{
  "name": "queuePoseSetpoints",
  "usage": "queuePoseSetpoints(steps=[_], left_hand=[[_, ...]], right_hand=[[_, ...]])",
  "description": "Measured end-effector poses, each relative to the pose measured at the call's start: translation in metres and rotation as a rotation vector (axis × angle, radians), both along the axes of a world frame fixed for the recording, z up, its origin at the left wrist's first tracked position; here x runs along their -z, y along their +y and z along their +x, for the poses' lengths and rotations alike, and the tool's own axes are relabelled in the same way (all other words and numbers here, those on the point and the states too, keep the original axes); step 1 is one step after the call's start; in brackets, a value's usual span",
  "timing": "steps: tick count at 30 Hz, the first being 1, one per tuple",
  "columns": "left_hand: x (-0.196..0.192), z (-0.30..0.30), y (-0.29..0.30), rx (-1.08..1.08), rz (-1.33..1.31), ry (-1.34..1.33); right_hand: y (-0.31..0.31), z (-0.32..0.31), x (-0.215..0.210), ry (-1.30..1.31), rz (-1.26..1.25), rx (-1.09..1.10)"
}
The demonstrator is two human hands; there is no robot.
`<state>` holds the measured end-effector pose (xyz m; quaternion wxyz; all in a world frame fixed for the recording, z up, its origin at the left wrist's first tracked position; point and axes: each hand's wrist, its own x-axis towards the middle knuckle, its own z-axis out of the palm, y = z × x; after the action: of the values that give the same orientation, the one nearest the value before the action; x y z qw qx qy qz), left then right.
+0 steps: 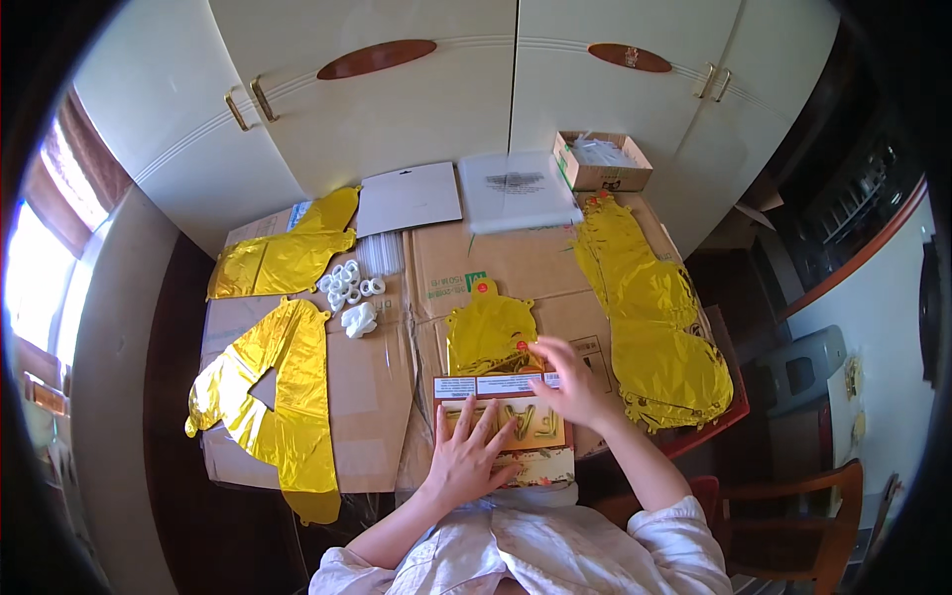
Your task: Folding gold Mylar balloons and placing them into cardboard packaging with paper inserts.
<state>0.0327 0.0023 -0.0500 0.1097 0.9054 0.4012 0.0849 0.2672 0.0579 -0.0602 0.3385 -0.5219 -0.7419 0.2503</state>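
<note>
My left hand [470,454] lies flat with fingers spread on a printed card package [555,416] at the table's near edge. The package pictures gold letters and has a white label strip across its top. My right hand [573,385] is over the package's upper right corner, its fingers apart and slightly bent. Its fingertips are by a gold foil balloon [484,327], which lies folded just beyond the package and bears small red round stickers. Whether those fingertips touch the foil, I cannot tell.
Flat gold foil balloons lie at the left, an A-shaped one [305,382] and another [288,248], and at the right [640,307]. White ribbon rolls [345,282], a white crumpled piece [359,319], clear straws [382,254], a white card [409,200], clear bags [516,206] and a cardboard box [617,178] stand beyond.
</note>
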Motion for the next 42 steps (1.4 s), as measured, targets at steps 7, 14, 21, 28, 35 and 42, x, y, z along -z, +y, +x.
queuePoseSetpoints(steps=[7,14,21,28,35,42], left_hand=[[0.002,0.001,-0.001,-0.001,0.010,-0.025],[0.005,0.000,-0.001,-0.007,0.018,-0.028],[0.003,-0.001,-0.001,-0.006,0.014,-0.019],[-0.004,0.000,-0.009,0.000,0.013,0.028],[-0.012,-0.002,-0.021,0.056,-0.051,0.115],[-0.011,-0.003,-0.023,0.064,-0.072,0.123]], right_hand=[[0.064,-0.002,0.019,0.253,-0.290,0.152],[0.075,-0.002,-0.002,0.361,-0.526,0.038],[0.077,-0.001,-0.010,-0.101,-0.398,-0.029],[0.072,-0.002,-0.004,-0.095,-0.360,0.015],[0.072,-0.003,-0.005,-0.091,-0.344,0.017],[0.069,-0.005,-0.018,-0.096,-0.415,0.022]])
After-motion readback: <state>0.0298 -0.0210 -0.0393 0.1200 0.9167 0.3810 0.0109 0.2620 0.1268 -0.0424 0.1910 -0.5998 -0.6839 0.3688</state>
